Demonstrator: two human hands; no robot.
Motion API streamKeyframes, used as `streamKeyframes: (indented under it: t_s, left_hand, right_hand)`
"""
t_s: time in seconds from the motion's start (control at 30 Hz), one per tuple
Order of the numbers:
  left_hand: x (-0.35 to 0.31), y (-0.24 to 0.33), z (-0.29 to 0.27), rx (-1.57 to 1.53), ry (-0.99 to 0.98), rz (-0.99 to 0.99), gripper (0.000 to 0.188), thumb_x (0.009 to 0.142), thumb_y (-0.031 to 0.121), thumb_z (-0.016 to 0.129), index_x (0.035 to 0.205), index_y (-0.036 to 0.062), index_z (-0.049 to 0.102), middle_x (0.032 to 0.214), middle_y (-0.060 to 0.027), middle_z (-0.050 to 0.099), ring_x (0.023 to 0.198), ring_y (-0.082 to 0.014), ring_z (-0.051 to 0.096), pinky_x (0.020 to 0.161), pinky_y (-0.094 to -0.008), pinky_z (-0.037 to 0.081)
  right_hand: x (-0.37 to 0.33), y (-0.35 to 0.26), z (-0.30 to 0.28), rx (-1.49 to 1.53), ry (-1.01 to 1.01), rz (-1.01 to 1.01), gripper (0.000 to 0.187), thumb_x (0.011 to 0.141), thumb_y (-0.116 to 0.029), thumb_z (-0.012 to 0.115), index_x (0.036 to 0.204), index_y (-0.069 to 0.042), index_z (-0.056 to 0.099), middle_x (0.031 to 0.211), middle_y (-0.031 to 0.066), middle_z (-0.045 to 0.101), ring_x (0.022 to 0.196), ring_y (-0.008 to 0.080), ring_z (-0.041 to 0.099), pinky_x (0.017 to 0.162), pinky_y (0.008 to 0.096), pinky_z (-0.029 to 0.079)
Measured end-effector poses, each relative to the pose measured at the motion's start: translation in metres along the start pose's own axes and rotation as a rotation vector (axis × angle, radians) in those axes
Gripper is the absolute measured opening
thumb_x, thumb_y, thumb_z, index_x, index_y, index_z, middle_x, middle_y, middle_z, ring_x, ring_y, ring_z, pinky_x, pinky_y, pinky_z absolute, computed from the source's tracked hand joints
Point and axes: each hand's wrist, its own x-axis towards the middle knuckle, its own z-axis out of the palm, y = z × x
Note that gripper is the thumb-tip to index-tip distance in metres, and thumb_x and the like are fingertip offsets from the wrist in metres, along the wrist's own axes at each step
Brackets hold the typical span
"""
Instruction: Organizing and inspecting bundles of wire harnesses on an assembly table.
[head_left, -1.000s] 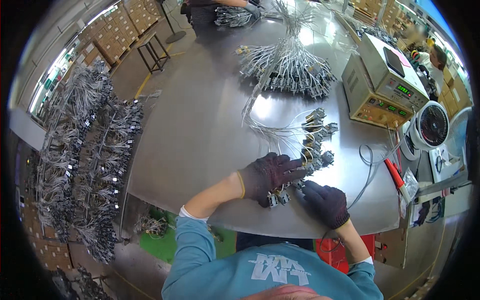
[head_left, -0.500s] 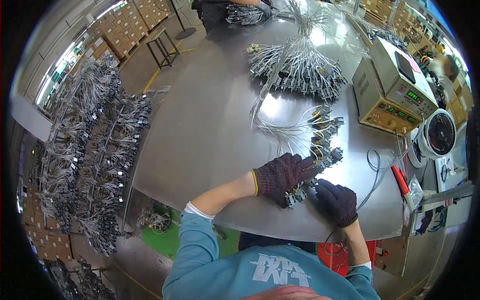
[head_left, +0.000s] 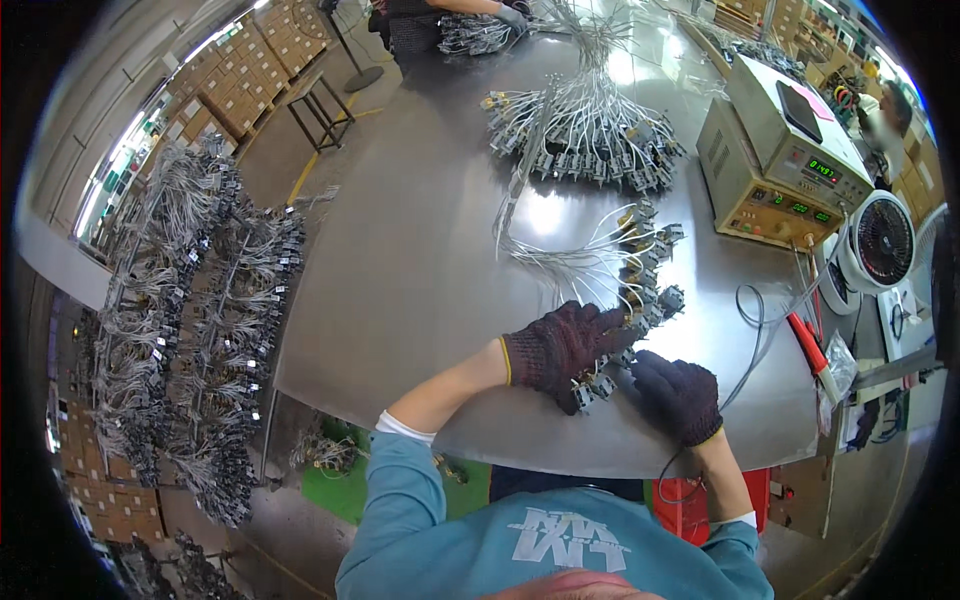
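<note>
My left hand (head_left: 565, 352), in a dark red knitted glove, lies over the near end of a row of small grey connectors (head_left: 643, 250). Its fingers are pressed together on a connector there, partly hidden under the glove. More connectors (head_left: 594, 388) stick out below this hand. White wires (head_left: 570, 260) run from the row to a bunch on its left. My right hand (head_left: 678, 398), in a dark glove, is just right of the row with its fingers curled in. Whatever they hold is hidden. A thin grey cable (head_left: 742, 372) runs down beside this hand.
A large fan of wired connectors (head_left: 600, 160) lies farther up the metal table (head_left: 400, 250). At right stand stacked test instruments (head_left: 790, 150), a fan (head_left: 880, 240) and a red-handled tool (head_left: 808, 343). Racks of hanging harnesses (head_left: 190, 330) stand left. Another person's gloved hand (head_left: 512, 18) works at the far edge.
The view has shifted slightly. My right hand has drawn a little away from the connectors, while my left hand stays on the row. The upper instrument's green display reads differently.
</note>
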Motion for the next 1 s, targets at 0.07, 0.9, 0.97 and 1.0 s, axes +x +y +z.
streamKeyframes:
  t_s: [0.07, 0.9, 0.97, 1.0]
  left_hand:
    - [0.001, -0.002, 0.003, 0.002, 0.022, 0.017, 0.145, 0.050, 0.058, 0.098, 0.169, 0.0057, 0.033, 0.159, -0.0271, 0.048, 0.127, -0.0423, 0.059, 0.108, -0.0526, 0.048]
    - [-0.006, -0.015, 0.026, 0.079, 0.035, -0.084, 0.135, 0.051, 0.056, 0.098, 0.168, 0.0198, 0.040, 0.163, -0.0199, 0.046, 0.137, -0.0397, 0.056, 0.110, -0.0524, 0.050]
    - [-0.011, -0.019, 0.031, 0.068, 0.144, -0.020, 0.137, 0.048, 0.055, 0.099, 0.167, 0.0191, 0.041, 0.161, -0.0206, 0.049, 0.131, -0.0413, 0.060, 0.107, -0.0522, 0.053]
    - [-0.013, -0.022, 0.031, 0.024, 0.147, -0.020, 0.133, 0.051, 0.053, 0.098, 0.166, 0.0175, 0.042, 0.160, -0.0205, 0.048, 0.128, -0.0395, 0.059, 0.105, -0.0510, 0.051]
  right_hand:
    - [-0.002, 0.001, 0.002, -0.005, 0.005, 0.000, 0.034, 0.086, -0.024, 0.080, 0.119, -0.019, 0.076, 0.130, 0.0023, 0.077, 0.076, 0.0231, 0.072, 0.063, 0.0397, 0.058]
    - [0.004, -0.047, -0.001, 0.457, 0.141, 0.396, 0.030, 0.096, -0.001, 0.076, 0.125, -0.005, 0.074, 0.127, 0.0164, 0.077, 0.115, 0.0288, 0.075, 0.095, 0.0383, 0.060]
    - [0.006, -0.057, 0.003, 0.519, 0.133, 0.408, 0.027, 0.098, 0.000, 0.074, 0.125, -0.002, 0.072, 0.125, 0.0166, 0.075, 0.117, 0.0263, 0.073, 0.096, 0.0365, 0.059]
    - [0.008, -0.061, 0.005, 0.573, 0.128, 0.412, 0.025, 0.100, 0.002, 0.071, 0.125, 0.000, 0.071, 0.124, 0.0167, 0.074, 0.120, 0.0238, 0.071, 0.097, 0.0347, 0.058]
